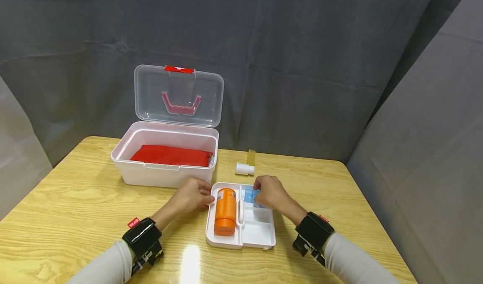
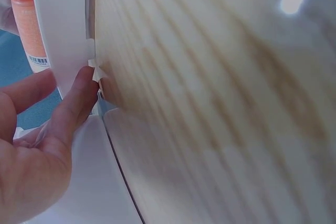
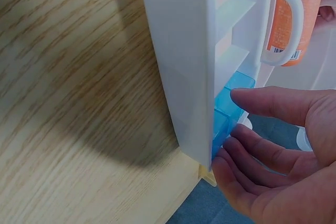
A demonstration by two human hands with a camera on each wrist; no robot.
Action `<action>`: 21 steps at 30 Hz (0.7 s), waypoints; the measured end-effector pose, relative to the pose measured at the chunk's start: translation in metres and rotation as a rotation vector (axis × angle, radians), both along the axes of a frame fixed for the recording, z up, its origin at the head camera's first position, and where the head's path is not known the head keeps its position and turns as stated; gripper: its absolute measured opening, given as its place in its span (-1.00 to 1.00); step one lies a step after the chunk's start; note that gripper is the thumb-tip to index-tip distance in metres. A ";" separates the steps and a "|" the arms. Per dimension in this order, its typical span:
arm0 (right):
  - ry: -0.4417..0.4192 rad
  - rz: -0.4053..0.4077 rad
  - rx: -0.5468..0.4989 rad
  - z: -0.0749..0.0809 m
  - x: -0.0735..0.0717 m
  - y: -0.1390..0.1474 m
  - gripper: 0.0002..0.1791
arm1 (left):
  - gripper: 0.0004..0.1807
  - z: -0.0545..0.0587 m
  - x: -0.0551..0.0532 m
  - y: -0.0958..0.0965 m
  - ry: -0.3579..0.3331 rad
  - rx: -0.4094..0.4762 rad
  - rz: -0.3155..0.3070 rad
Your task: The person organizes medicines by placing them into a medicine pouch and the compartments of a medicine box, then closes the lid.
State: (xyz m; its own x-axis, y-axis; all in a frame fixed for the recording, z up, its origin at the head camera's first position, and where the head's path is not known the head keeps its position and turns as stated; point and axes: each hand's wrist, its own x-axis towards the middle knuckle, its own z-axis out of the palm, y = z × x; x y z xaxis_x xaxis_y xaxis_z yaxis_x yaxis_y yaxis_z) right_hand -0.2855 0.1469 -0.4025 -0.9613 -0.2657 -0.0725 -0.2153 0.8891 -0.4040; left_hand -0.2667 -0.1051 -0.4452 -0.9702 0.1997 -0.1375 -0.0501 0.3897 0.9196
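Observation:
A white divided tray [image 1: 258, 235] with an upright handle [image 1: 240, 212] along its divider lies near the table's middle. An orange bottle [image 1: 225, 210] is on its side in the left compartment. In the far right compartment sits a small blue translucent box with sections [image 3: 223, 113]. My right hand [image 1: 269, 191] holds this box, thumb on its top and fingers round its far end. At the tray's left side, my left hand [image 1: 191, 196] touches the rim and outer wall with fairly straight fingers. Part of the blue box is hidden by the right hand.
Behind and left stands a translucent white box [image 1: 166, 176], its clear lid [image 1: 179, 95] raised, with a red pouch [image 1: 171, 155] inside. A small white bottle [image 1: 244, 169] and a yellow translucent piece [image 1: 250, 157] lie beyond the tray. A grey curtain [image 1: 294, 66] hangs behind the table.

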 end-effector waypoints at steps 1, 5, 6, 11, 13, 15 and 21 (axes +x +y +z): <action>-0.004 0.002 0.005 0.001 0.000 0.000 -0.72 | -0.66 0.000 0.000 0.000 0.001 -0.002 0.000; -0.008 0.009 0.014 0.005 -0.003 0.000 -0.70 | -0.65 -0.001 0.000 0.000 0.001 0.005 0.000; -0.004 0.011 0.015 0.007 -0.004 0.000 -0.70 | -0.65 -0.001 0.000 0.000 0.001 0.005 0.000; 0.037 0.020 0.007 0.014 -0.015 0.000 -0.70 | -0.66 0.000 -0.001 -0.001 0.005 -0.007 -0.006; 0.053 0.015 0.000 0.015 -0.021 -0.001 -0.68 | -0.68 -0.001 -0.001 -0.001 0.007 -0.010 -0.009; 0.071 0.002 -0.014 0.016 -0.028 -0.003 -0.63 | -0.69 -0.001 -0.002 -0.001 0.006 -0.007 -0.011; 0.132 -0.044 -0.082 0.012 -0.049 -0.012 -0.52 | -0.68 -0.001 -0.002 -0.002 -0.008 0.000 -0.005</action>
State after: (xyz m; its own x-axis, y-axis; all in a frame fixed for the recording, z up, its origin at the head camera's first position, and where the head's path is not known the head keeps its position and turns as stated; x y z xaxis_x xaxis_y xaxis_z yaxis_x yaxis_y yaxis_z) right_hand -0.3345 0.1349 -0.3905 -0.9718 -0.2234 0.0755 -0.2333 0.8638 -0.4466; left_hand -0.2686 -0.1068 -0.4464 -0.9682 0.2042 -0.1447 -0.0552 0.3899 0.9192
